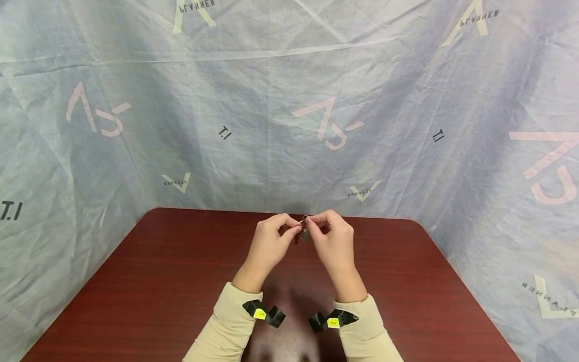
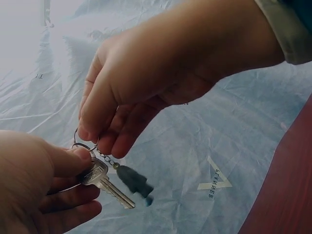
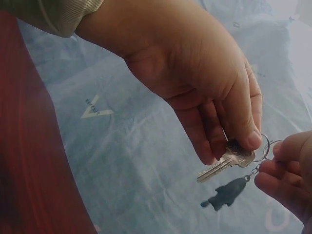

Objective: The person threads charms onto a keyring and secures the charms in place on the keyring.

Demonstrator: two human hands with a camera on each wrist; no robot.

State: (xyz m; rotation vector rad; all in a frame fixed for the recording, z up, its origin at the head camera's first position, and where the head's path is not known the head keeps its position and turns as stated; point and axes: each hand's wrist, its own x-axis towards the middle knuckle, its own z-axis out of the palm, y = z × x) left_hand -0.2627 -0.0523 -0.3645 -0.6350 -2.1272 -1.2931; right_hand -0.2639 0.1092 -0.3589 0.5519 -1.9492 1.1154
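Note:
Raised over the far part of the table, both hands meet at a small bunch made up of a key, a ring and a charm. My left hand [image 1: 268, 244] pinches the metal key ring [image 3: 266, 147] between thumb and fingers. With thumb and forefinger, my right hand [image 1: 335, 244] grips the head of a silver key [image 3: 218, 169], whose toothed blade sticks out. From a short chain [image 2: 105, 157] near the left fingertips hangs a dark grey charm [image 2: 131, 181], shaped somewhat like a fish. The fingers partly hide the ring and the key's head.
Beneath the hands lies a dark red wood-grain table [image 1: 172, 281] with rounded far corners. A pale printed cloth [image 1: 271, 100] hangs behind it and along both sides. Each beige sleeve [image 1: 226, 322] carries a black wrist camera [image 1: 274, 317].

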